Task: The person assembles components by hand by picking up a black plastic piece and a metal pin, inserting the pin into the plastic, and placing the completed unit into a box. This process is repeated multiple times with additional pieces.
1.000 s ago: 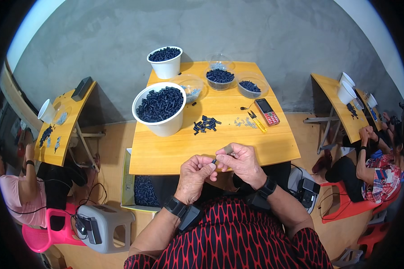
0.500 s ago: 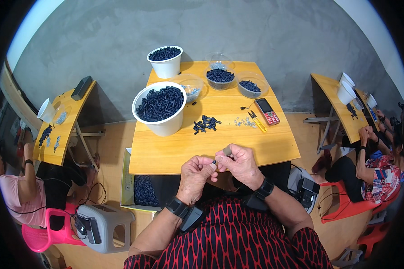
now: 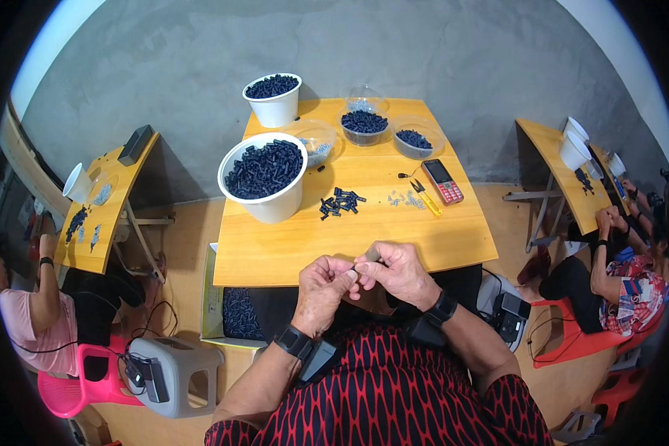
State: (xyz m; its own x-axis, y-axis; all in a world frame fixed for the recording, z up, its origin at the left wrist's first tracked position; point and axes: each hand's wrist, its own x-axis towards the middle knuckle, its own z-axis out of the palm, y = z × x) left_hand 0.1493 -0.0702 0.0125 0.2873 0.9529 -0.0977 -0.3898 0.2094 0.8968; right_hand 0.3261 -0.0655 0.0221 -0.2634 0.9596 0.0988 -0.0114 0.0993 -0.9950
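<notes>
Both hands meet just past the table's near edge, fingertips touching. My left hand (image 3: pixel 322 288) is closed in a pinch on a small black plastic part (image 3: pixel 354 270), nearly all hidden by the fingers. My right hand (image 3: pixel 395 271) is closed too, its thumb and fingers pressed at the same spot; whatever they pinch is hidden. A grey-brown wrap or piece (image 3: pixel 372 254) shows at its index finger. Beyond the hands lies a loose pile of short black plastic parts (image 3: pixel 340 202). Right of it are small silvery pins (image 3: pixel 405 199) and yellow-handled snips (image 3: pixel 427 199).
White tubs (image 3: pixel 264 208) (image 3: pixel 273 111) heaped with black parts stand at the table's left. Clear bowls (image 3: pixel 364 134) (image 3: pixel 416 149) hold more parts. A red phone (image 3: pixel 444 184) lies at right. A box (image 3: pixel 212 312) is below left. People sit at side tables.
My right hand has shifted slightly left, and its fingertips now cover more of the small black part. The things on the table have stayed in place.
</notes>
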